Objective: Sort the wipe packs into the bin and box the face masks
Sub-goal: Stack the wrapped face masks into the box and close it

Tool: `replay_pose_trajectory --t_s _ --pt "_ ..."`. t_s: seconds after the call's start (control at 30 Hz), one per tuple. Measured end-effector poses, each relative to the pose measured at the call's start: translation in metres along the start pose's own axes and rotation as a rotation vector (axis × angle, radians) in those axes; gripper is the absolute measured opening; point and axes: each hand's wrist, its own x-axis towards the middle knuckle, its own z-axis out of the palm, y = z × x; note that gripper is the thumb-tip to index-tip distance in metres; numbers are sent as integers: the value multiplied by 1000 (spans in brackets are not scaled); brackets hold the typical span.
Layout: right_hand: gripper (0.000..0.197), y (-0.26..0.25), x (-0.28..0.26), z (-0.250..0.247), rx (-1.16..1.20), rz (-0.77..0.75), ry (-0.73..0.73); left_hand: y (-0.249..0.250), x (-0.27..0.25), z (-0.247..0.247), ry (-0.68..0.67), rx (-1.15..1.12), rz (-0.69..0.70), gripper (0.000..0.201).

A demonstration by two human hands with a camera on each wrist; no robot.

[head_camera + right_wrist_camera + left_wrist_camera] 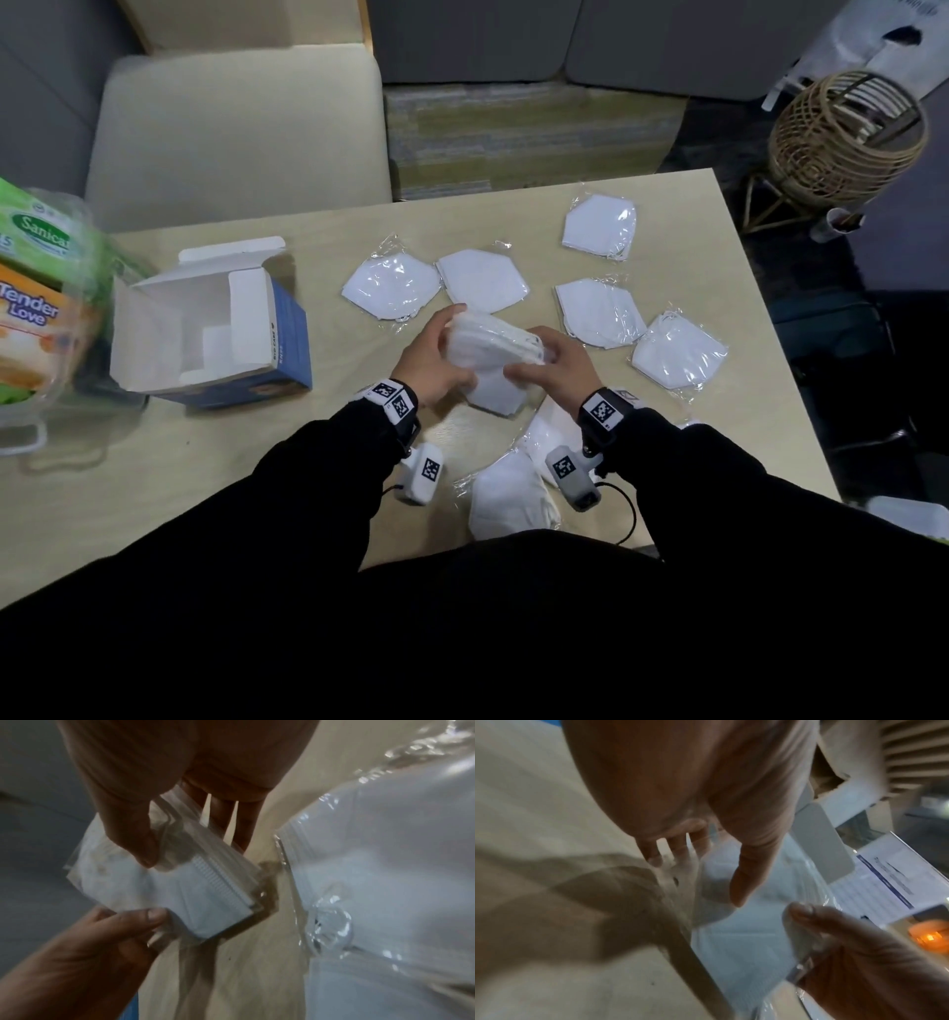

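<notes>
Both hands hold one stack of white face masks in clear wrappers (490, 360) above the table's middle. My left hand (431, 360) grips the stack's left side, thumb on top (746, 874). My right hand (554, 367) pinches its right side (144, 837). The stack's ridged edges (218, 880) show in the right wrist view. An open blue and white box (215, 329) lies on its side at the left, its inside bare. Several wrapped masks (393, 285) lie spread over the table. Wipe packs (36, 308) sit in a clear bin at the far left.
The beige table (205, 488) ends at the right near a wicker stand (842, 139). A cream chair (236, 128) stands behind the table. More masks (508, 496) lie close to my body, under my right wrist.
</notes>
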Motion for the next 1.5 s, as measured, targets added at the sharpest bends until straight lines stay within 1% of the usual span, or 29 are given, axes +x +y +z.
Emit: replay_pose_trajectory --t_s 0.03,0.1,0.17,0.2,0.27,0.33,0.47,0.53,0.6,0.63,0.67,0.73,0.8,0.9,1.0,1.07,1.13,1.17,1.23,1.3,1.33,1.4,1.5 --pt "38 -2 3 2 -39 -40 -9 2 0 -2 19 4 16 85" --pt "46 -6 8 7 -116 -104 -23 5 -1 -2 100 9 37 68" --pt "56 -5 10 10 -161 -119 -38 4 -3 0 146 11 33 61" --pt "62 -3 9 13 -169 -118 -51 3 -5 1 162 24 34 62" --pt "72 2 6 17 -176 -127 -87 -5 -5 2 186 39 20 75" --pt "78 7 4 21 -196 -134 -116 -12 -8 3 203 44 9 86" --pt "67 11 3 25 -195 -122 -85 -16 -12 5 205 44 35 74" --pt "77 11 2 28 -192 -143 -72 -17 -11 5 201 38 46 79" --pt "93 11 1 32 -101 -125 -59 -17 -9 4 175 13 56 83" --pt "98 11 2 34 -46 -113 -42 -18 -6 5 156 -13 57 81" --pt "98 12 3 35 -11 -106 -12 -18 -4 5 137 -27 52 77" --pt "89 11 7 36 5 -110 34 -18 -2 4 121 -21 52 69" --pt "81 11 9 35 3 -115 28 -16 -3 2 122 -13 59 62" --pt "83 12 8 35 5 -111 5 -14 -3 -1 131 -10 65 56" --pt "87 11 2 35 -3 -58 -48 -13 -8 0 136 -7 78 64" --pt "86 11 0 33 -26 -32 -84 -17 -10 2 131 -54 40 65" --pt "84 13 0 29 -56 -31 -108 -21 -10 1 110 -52 -14 59" --pt "81 13 0 26 -86 -27 -117 -22 -8 -1 91 -50 -40 57" --pt "63 7 2 19 -127 9 -138 -18 -6 -8 14 -46 -67 55" --pt "42 -2 5 12 -80 61 -164 -11 -6 -14 -54 -107 -82 44" --pt "36 -5 6 10 -44 91 -171 -6 -7 -17 -79 -149 -88 42" --pt "34 -9 9 8 -13 141 -157 -1 -3 -20 -96 -195 -100 46" --pt "32 -9 15 12 -9 204 -77 1 6 -22 -120 -213 -120 51"
